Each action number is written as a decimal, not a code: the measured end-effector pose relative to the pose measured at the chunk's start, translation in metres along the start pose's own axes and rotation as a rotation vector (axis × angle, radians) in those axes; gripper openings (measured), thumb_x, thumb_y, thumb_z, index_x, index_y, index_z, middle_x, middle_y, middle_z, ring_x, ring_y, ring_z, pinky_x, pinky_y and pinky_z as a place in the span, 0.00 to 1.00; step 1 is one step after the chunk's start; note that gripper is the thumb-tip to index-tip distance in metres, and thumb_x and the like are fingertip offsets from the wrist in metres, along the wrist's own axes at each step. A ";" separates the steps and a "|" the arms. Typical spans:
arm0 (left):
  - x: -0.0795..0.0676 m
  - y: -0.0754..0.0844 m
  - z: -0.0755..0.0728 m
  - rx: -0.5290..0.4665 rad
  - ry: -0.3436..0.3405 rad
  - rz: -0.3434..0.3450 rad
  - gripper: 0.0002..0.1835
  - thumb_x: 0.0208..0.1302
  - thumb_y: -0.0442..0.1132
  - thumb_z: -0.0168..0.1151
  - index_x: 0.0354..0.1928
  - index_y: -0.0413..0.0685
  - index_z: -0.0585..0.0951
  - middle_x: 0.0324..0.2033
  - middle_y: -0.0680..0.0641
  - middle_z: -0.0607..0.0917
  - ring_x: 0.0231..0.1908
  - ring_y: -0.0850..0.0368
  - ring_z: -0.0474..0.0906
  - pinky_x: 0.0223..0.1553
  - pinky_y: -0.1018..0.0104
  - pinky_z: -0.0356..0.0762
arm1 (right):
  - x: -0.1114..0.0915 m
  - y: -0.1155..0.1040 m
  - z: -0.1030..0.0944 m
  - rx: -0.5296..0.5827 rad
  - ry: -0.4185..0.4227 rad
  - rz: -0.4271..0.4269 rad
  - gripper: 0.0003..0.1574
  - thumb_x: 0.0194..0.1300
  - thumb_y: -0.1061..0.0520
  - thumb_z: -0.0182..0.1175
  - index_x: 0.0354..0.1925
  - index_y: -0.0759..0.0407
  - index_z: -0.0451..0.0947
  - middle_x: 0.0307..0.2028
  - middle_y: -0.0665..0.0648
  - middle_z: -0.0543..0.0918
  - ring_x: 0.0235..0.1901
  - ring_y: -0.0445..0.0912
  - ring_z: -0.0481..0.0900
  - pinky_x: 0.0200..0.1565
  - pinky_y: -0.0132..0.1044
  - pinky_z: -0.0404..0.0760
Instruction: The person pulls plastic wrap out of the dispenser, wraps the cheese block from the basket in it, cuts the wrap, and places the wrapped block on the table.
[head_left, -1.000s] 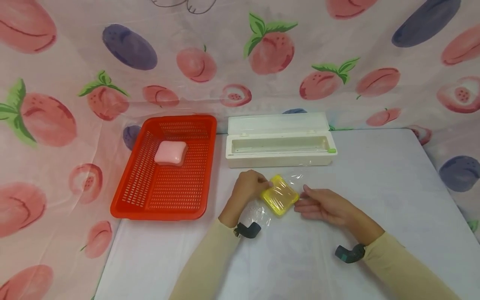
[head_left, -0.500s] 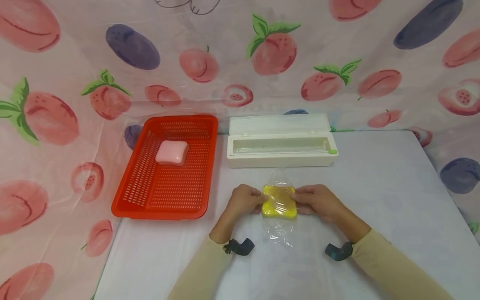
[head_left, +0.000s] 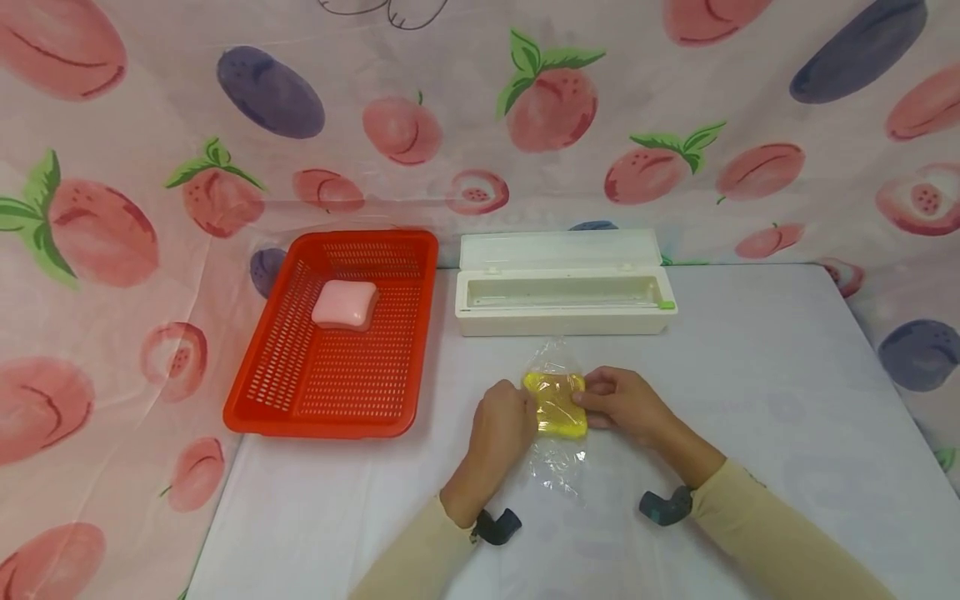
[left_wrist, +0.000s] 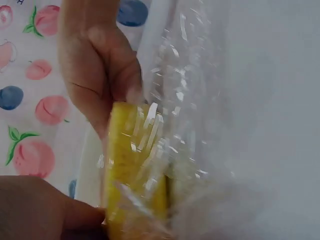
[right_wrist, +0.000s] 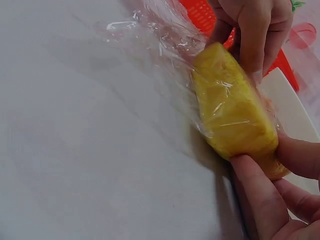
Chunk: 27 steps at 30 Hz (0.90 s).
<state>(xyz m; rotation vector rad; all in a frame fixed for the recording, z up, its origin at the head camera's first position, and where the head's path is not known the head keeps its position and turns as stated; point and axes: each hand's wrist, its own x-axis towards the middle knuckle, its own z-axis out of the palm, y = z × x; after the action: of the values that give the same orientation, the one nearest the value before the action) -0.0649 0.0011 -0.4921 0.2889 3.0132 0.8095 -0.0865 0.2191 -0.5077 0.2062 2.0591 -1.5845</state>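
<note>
Head view: film (head_left: 557, 468) is covering one yellow block (head_left: 559, 410)
Left hand (head_left: 502, 427): fingers are clamping one side
Right hand (head_left: 627, 402): fingers are clamping the other
Basket (head_left: 318, 428): holding one pink block (head_left: 344, 304)

A broad stretch of white tabletop (head_left: 780, 392) lay open to the right of the right hand (head_left: 628, 406), while only a narrower strip ran between the left hand (head_left: 501, 429) and the red basket (head_left: 322, 428), whose walls blocked a low sideways path. Behind the yellow block (head_left: 558, 408), the white box (head_left: 566, 324) and its open lid (head_left: 558, 249) barred the way; loose clear film (head_left: 557, 468) cluttered the near approach
</note>
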 end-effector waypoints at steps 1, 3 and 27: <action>0.000 0.000 -0.002 -0.020 -0.029 -0.001 0.16 0.67 0.37 0.62 0.21 0.43 0.85 0.18 0.52 0.72 0.20 0.61 0.66 0.20 0.72 0.63 | 0.000 -0.001 -0.001 -0.018 -0.007 0.007 0.31 0.64 0.54 0.72 0.57 0.70 0.74 0.47 0.64 0.87 0.39 0.47 0.89 0.42 0.40 0.89; 0.003 -0.003 -0.008 -0.099 -0.093 -0.042 0.20 0.70 0.40 0.59 0.19 0.43 0.84 0.18 0.51 0.72 0.20 0.59 0.67 0.21 0.70 0.64 | 0.001 -0.003 -0.004 -0.066 -0.019 0.033 0.33 0.64 0.51 0.72 0.58 0.69 0.75 0.49 0.64 0.86 0.40 0.47 0.89 0.42 0.40 0.89; 0.069 -0.030 0.001 -0.902 -0.353 -0.437 0.23 0.62 0.32 0.68 0.61 0.37 0.81 0.53 0.41 0.88 0.43 0.57 0.84 0.41 0.69 0.82 | 0.028 -0.025 -0.018 -0.073 0.002 0.116 0.34 0.66 0.54 0.66 0.68 0.62 0.73 0.49 0.60 0.84 0.21 0.43 0.69 0.25 0.32 0.72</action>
<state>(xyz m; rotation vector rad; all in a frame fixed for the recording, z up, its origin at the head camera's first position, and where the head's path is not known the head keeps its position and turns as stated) -0.1374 -0.0114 -0.5047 -0.2140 1.9956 1.6804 -0.1261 0.2229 -0.4972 0.2954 2.0637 -1.4389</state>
